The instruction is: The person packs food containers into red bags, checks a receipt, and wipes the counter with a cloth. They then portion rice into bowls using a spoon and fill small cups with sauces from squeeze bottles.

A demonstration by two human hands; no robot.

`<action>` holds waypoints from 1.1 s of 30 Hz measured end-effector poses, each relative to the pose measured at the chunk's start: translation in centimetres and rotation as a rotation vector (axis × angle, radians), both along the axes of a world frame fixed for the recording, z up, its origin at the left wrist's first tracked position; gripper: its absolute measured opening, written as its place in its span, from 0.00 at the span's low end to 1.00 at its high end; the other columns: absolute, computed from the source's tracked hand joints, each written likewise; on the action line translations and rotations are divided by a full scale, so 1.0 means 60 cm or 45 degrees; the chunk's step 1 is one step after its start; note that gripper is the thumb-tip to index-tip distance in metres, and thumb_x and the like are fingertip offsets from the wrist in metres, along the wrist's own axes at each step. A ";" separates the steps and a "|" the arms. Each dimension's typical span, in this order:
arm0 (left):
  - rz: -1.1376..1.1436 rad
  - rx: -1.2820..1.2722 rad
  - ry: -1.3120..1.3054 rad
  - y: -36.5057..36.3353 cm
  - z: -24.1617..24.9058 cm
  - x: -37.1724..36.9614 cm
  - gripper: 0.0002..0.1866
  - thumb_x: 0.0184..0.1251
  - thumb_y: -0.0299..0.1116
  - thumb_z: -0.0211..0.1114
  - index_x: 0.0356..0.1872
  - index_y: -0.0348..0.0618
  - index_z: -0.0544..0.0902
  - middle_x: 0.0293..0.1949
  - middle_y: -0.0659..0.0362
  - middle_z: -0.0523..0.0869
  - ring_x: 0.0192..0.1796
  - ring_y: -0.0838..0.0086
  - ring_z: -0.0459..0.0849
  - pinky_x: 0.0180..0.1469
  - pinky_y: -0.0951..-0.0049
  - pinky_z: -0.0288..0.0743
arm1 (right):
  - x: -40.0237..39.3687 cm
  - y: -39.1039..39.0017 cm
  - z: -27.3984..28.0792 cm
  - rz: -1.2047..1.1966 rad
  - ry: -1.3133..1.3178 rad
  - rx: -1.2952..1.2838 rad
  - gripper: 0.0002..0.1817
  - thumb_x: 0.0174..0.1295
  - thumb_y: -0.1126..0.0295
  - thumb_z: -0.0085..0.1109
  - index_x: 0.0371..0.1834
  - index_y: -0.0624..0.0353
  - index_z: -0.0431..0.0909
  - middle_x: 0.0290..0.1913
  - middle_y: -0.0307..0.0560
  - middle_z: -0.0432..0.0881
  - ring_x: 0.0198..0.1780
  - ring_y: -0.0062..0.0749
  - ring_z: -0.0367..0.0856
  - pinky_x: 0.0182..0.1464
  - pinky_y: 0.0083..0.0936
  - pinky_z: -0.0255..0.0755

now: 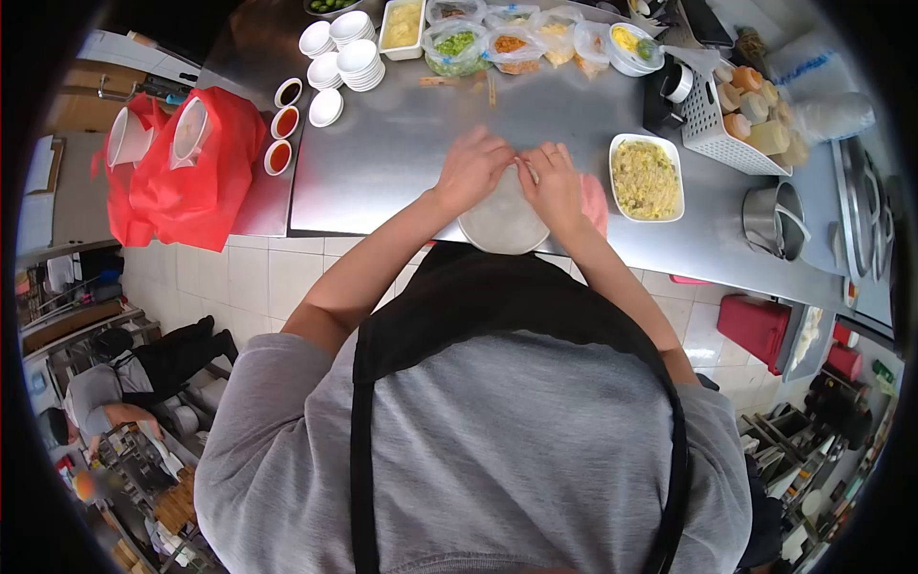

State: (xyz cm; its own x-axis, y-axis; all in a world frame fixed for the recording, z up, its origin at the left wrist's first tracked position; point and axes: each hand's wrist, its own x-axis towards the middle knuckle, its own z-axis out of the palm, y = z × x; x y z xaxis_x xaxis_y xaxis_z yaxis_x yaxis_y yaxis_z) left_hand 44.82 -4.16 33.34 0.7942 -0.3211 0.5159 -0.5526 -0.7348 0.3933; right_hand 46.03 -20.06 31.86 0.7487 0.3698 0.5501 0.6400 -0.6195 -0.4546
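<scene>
Near the front edge of the steel counter, my left hand [475,170] and my right hand [552,182] meet, fingertips pinched close together. Between them and my black apron is a rounded, pale translucent plastic bag [505,222]. Both hands grip its far edge, though the fingers cover the exact hold. What is inside the bag cannot be made out. A pink cloth [595,203] lies just right of my right hand. Further right stands a white square dish [647,178] of yellowish food with green bits.
Stacked white bowls [358,65], sauce cups [284,121] and red carrier bags [191,158] stand left. Filled plastic bags [457,46] line the back. A white bottle basket [732,129] and a metal pot [773,220] stand right. Another person [124,383] is at far left.
</scene>
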 end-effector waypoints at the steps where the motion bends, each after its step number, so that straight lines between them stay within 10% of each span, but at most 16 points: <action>1: -0.007 0.002 0.002 0.001 -0.001 0.002 0.04 0.45 0.28 0.61 0.25 0.46 0.80 0.25 0.64 0.77 0.35 0.66 0.72 0.35 0.66 0.66 | 0.001 -0.001 -0.001 0.035 0.010 0.011 0.05 0.44 0.74 0.54 0.26 0.61 0.75 0.33 0.51 0.75 0.39 0.46 0.73 0.41 0.38 0.68; 10: 0.136 0.083 0.052 0.005 0.022 -0.019 0.07 0.47 0.27 0.61 0.30 0.48 0.82 0.30 0.66 0.80 0.39 0.69 0.72 0.40 0.67 0.62 | -0.001 -0.074 0.051 -0.108 0.050 0.108 0.08 0.46 0.71 0.55 0.29 0.61 0.77 0.31 0.51 0.77 0.37 0.45 0.74 0.40 0.36 0.68; 16: 0.250 0.182 0.030 0.016 0.003 0.000 0.04 0.49 0.30 0.63 0.27 0.46 0.82 0.28 0.64 0.80 0.38 0.70 0.72 0.39 0.67 0.61 | 0.038 -0.392 -0.027 -1.003 0.301 -0.236 0.14 0.50 0.74 0.55 0.41 0.62 0.79 0.33 0.51 0.81 0.33 0.40 0.79 0.38 0.29 0.72; 19: 0.352 0.330 -0.121 0.019 0.006 0.046 0.03 0.49 0.30 0.63 0.26 0.45 0.81 0.28 0.64 0.80 0.38 0.70 0.72 0.38 0.67 0.60 | 0.030 -0.416 -0.041 -0.909 0.848 0.125 0.12 0.48 0.74 0.50 0.34 0.63 0.80 0.24 0.53 0.80 0.28 0.40 0.81 0.33 0.30 0.72; 29: 0.291 0.281 -0.070 -0.004 0.001 0.102 0.04 0.47 0.31 0.64 0.27 0.49 0.83 0.28 0.68 0.79 0.39 0.71 0.72 0.42 0.67 0.61 | 0.011 -0.532 -0.051 -0.944 0.819 0.201 0.12 0.48 0.74 0.49 0.34 0.64 0.80 0.19 0.51 0.79 0.17 0.32 0.78 0.24 0.25 0.70; 33: 0.372 0.369 0.119 -0.019 0.032 0.104 0.07 0.47 0.32 0.64 0.31 0.49 0.83 0.31 0.65 0.81 0.42 0.70 0.73 0.44 0.65 0.64 | 0.016 -0.564 -0.024 -1.062 0.740 -0.148 0.14 0.49 0.73 0.51 0.39 0.62 0.79 0.29 0.55 0.80 0.29 0.40 0.81 0.32 0.28 0.72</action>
